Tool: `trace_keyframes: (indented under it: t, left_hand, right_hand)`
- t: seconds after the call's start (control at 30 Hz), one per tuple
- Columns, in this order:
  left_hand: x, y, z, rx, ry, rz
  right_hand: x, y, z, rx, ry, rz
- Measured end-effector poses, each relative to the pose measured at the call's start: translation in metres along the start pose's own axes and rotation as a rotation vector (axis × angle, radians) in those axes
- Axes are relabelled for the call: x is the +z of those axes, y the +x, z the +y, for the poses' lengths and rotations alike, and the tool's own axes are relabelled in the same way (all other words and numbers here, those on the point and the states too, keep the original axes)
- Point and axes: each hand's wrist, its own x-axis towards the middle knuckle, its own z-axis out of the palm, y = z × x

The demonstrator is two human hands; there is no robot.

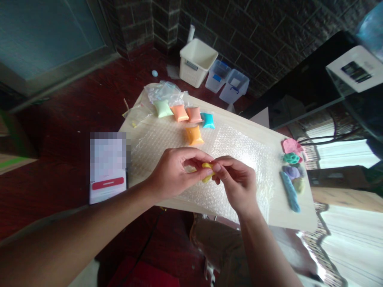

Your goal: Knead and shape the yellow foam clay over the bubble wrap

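Observation:
Between my two hands is a small lump of yellow modelling clay (pixel 207 176), pinched over the table's middle. My left hand (pixel 176 169) is closed, its thumb and forefinger gripping the clay from the left. From the right, my right hand (pixel 237 181) presses the same piece with thumb and fingertips. Bubble wrap (pixel 248 159) lies flat beneath them on the pale table (pixel 305 215). Just beyond the hands sits an orange clay packet (pixel 194 135). Behind it are a light green packet (pixel 163 108), two peach-orange packets (pixel 195 114) and a turquoise packet (pixel 208 120).
Shaped clay pieces lie at the table's right end: pink (pixel 291 146), green (pixel 291 158), purple (pixel 291 172) and a long blue one (pixel 290 192). Crumpled clear plastic bags (pixel 164 91) cover the far left corner. A phone (pixel 108 171) stands at the left edge. Bins (pixel 197 59) stand on the floor.

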Motion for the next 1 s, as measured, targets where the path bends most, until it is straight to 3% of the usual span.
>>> trace_keyframes:
  t: [0.2,0.4,0.63,0.83,1.0]
  left_hand:
    - [0.003,-0.001,-0.01,-0.049,-0.076,-0.003]
    - [0.005,-0.005,-0.014,-0.119,0.198,-0.266]
    - [0.004,-0.005,-0.018,-0.197,0.173,-0.349]
    - [0.004,-0.005,-0.023,-0.324,0.101,-0.335]
    - [0.004,-0.005,-0.024,-0.298,0.09,-0.328]
  right_hand:
    - [-0.003,0.001,0.004,0.11,0.096,0.062]
    - [-0.003,0.006,-0.002,0.163,0.235,0.184]
    - [-0.007,0.006,0.01,0.138,0.07,0.08]
    - [-0.008,0.007,0.013,0.127,0.051,0.077]
    - [-0.007,0.01,0.013,0.205,0.018,0.0]
